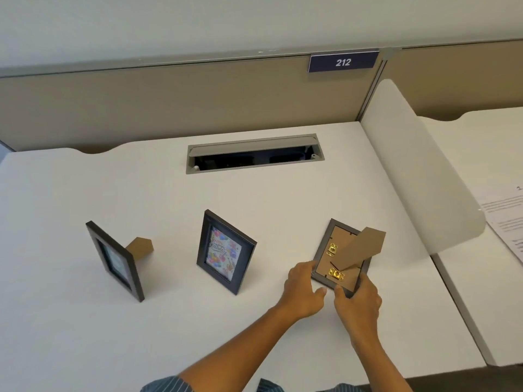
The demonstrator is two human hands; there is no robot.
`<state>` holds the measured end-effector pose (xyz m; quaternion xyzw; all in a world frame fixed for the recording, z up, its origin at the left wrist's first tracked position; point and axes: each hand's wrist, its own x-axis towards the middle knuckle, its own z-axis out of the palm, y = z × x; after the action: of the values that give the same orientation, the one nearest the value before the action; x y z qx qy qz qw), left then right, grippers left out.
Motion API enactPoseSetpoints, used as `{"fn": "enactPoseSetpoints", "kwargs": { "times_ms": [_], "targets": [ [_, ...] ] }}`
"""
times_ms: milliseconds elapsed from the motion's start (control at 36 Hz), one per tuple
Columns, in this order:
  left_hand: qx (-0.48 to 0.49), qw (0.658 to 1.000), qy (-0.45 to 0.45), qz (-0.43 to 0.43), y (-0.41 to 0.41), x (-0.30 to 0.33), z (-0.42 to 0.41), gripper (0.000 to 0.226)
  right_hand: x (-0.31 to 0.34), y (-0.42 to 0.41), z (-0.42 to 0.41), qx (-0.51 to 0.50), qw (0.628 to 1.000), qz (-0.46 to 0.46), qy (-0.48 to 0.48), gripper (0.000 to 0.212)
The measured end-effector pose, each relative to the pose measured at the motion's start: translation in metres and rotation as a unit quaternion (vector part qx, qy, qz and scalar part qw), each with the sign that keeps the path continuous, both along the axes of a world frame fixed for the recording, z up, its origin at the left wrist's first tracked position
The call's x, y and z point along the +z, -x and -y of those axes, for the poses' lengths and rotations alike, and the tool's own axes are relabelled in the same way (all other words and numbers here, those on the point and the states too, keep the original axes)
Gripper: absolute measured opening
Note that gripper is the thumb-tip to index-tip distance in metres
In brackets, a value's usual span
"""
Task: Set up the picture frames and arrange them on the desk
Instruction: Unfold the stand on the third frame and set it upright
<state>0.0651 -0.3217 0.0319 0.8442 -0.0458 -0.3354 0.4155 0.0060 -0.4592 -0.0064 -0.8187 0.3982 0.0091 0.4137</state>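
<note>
- The white desk (pixel 198 193) in front of me bears everything, with an open cable tray (pixel 254 154) let into it toward the far partition.
- Two frames are already standing: the left frame (pixel 116 261) is turned edge-on to me with its cardboard leg showing behind, and the middle frame (pixel 226 253) faces me with a birthday card in it. They are well apart.
- The third frame (pixel 341 254) lies face down on the desk to the right of those, back toward me, its brown easel leg (pixel 359 248) swung up off the backing and two brass hangers (pixel 334 261) showing.
- My left hand (pixel 302 292) is curled onto the frame's near-left edge, fingers closed on it, thumb out to the side.
- My right hand (pixel 359 301) pinches the near corner, thumb on the back and fingers wrapped round the rim.
- I judge it light and stiff, but probably glazed in front, so fragile if it drops or tips.
- The cardboard leg looks thin and would crease, so I should lift by the wooden rim, not by the leg.
</note>
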Motion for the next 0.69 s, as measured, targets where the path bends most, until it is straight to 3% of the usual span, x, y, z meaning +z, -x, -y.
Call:
{"fn": "enactPoseSetpoints", "kwargs": {
  "times_ms": [139, 250, 389, 556, 694],
  "targets": [
    [-0.006, 0.999, 0.025, -0.021, -0.004, 0.003, 0.001, 0.077, 0.019, -0.006, 0.000, -0.017, 0.996, 0.061, -0.056, 0.066],
    [0.016, 0.998, 0.029, 0.046, -0.012, 0.010, 0.001, 0.063, 0.030, -0.006, -0.002, -0.026, 0.995, 0.075, -0.056, 0.079],
    [0.039, 0.987, 0.023, 0.154, -0.027, 0.022, -0.007, 0.037, 0.045, -0.004, -0.004, -0.002, 0.987, 0.146, 0.064, 0.049],
    [0.057, 0.984, 0.047, 0.159, -0.039, 0.042, -0.017, 0.034, 0.061, 0.002, -0.007, 0.057, 0.966, 0.207, 0.144, 0.037],
    [0.055, 0.973, 0.096, 0.201, -0.042, 0.068, -0.026, 0.015, 0.079, 0.005, -0.010, 0.077, 0.956, 0.241, 0.151, 0.019]
  ]
}}
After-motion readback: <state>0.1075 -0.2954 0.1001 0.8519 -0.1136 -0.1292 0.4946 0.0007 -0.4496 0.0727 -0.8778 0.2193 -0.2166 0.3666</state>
